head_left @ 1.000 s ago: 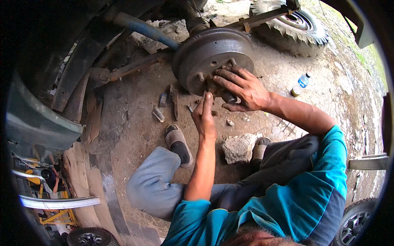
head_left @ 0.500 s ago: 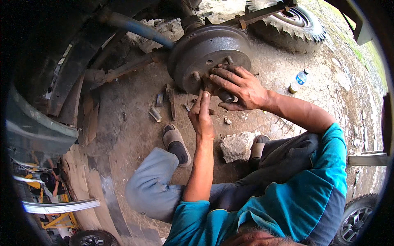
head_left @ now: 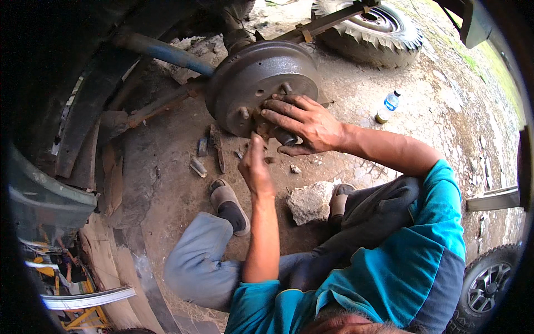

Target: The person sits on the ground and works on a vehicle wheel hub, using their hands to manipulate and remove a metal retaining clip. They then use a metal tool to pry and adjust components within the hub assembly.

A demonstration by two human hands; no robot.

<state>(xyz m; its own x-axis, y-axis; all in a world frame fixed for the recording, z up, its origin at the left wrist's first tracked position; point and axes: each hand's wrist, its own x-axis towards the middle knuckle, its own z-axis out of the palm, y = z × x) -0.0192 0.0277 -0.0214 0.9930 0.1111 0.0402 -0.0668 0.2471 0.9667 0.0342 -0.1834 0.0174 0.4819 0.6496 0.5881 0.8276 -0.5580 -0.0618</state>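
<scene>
My right hand (head_left: 303, 122) lies spread on the drum (head_left: 258, 83) face, fingers open, steadying it on the axle. My left hand (head_left: 255, 167) reaches up beneath; whether those fingers grip anything I cannot tell.

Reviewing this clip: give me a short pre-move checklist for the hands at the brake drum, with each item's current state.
1. Right hand resting on the brake drum face: ok, fingers spread across it.
2. Left hand at the drum's lower edge: ok, raised just below the right hand.
3. What the left hand holds: cannot tell, hidden by the fingers.
4. Wheel studs exposed: ok, several stand out from the drum.
5. Loose metal pieces on the ground beside the drum: ok, in view near the left foot.
6. Stone between the feet: ok, apart from both hands.
</scene>
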